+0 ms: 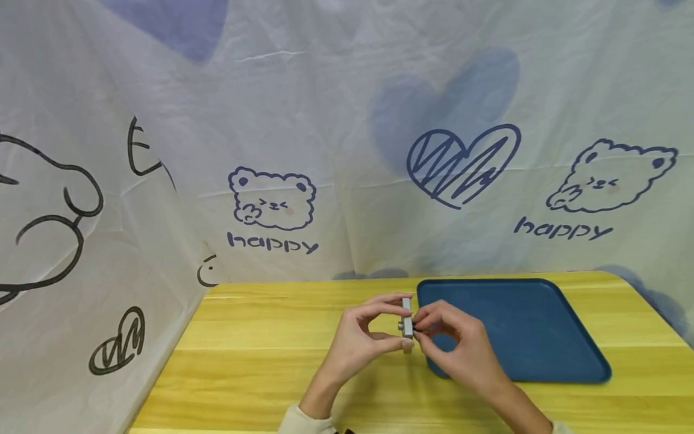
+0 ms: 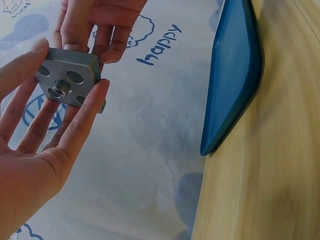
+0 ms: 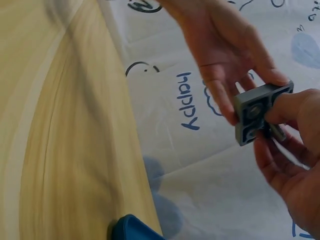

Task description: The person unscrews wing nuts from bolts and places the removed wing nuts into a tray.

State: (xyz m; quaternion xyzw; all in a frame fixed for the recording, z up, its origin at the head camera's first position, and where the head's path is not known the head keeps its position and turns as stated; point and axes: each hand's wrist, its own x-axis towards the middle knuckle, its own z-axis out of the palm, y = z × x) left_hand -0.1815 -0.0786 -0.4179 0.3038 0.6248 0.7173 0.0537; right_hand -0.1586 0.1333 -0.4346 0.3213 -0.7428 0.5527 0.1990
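Observation:
A square grey metal block [image 2: 80, 60] with several round holes stands on edge in the air above the table. Out of the middle of its left face sticks a bolt end [image 2: 61, 88]. My left hand [image 1: 360, 330] grips the block by its edges between thumb and fingers. On the other face, which has recesses [image 3: 255, 111], my right hand [image 1: 455, 340] pinches a small dark piece at the block's centre. Fingers hide most of that piece, so its kind cannot be told.
A blue tray [image 1: 534, 328] lies on the wooden table [image 1: 244, 343], just right of and behind the hands. White cloth [image 1: 347, 150] printed with bears and hearts hangs behind the table and along its left side.

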